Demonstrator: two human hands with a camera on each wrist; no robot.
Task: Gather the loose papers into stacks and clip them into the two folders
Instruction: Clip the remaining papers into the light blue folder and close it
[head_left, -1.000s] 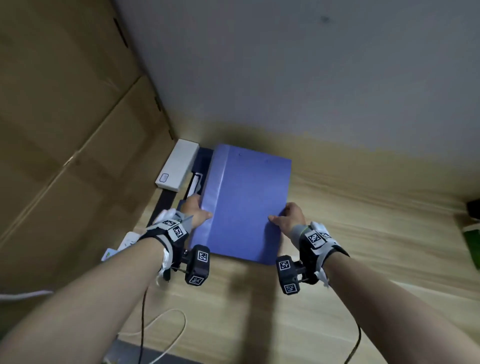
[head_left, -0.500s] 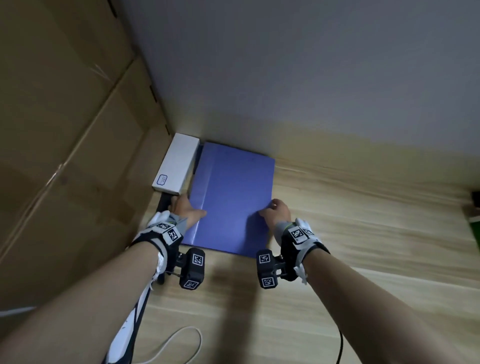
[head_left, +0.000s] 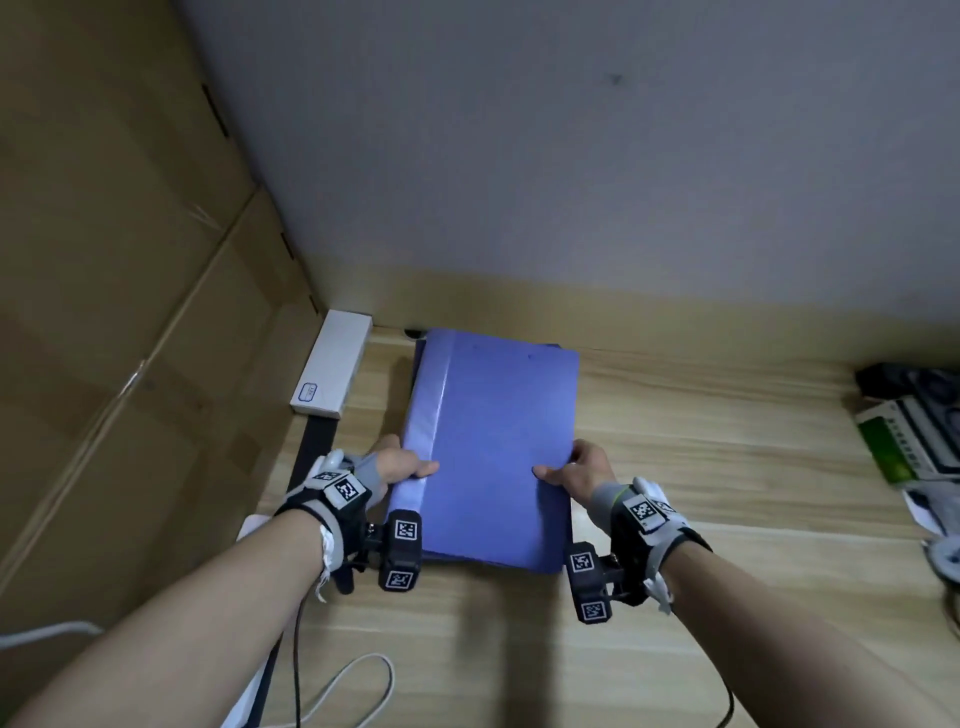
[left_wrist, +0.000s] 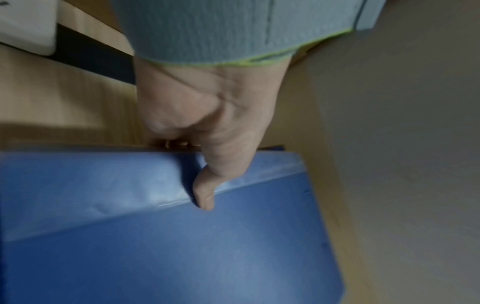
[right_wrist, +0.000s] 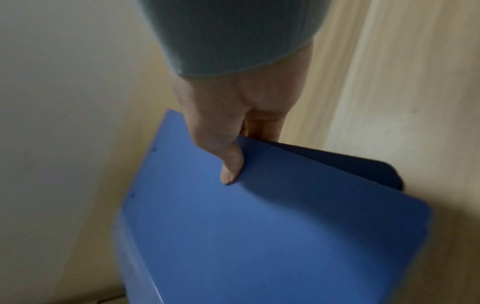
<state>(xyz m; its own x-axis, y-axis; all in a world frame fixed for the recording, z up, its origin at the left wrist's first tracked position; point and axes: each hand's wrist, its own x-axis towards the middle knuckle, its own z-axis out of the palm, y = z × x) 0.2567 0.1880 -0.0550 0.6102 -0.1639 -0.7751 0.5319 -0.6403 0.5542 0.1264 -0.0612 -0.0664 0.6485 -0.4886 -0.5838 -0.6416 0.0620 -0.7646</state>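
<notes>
The left hand grips the folder at its spine edge, about nine o'clock on the cover: thumb on top, fingers tucked beneath. The right hand grips the opposite long edge, at about three o'clock, the same way, thumb pressing the cover and fingers curled under. So the folder sits between the two hands, closed, lying lengthwise on the desk with its far end near the wall.

From the head view a second dark blue edge peeks out under the folder along its far-left corner and near-right side. The left wrist view shows what that view cannot: the thumb lies across the paler, creased spine strip, and the fingers vanish behind the edge. The right wrist view shows a darker blue layer beneath the top cover, slightly offset; whether it is the second folder or the back cover, I cannot tell.

The folder is plain matte blue with rounded corners and a lighter, glossier spine band. At ten o'clock from it a long white box lies against the cardboard.
</notes>
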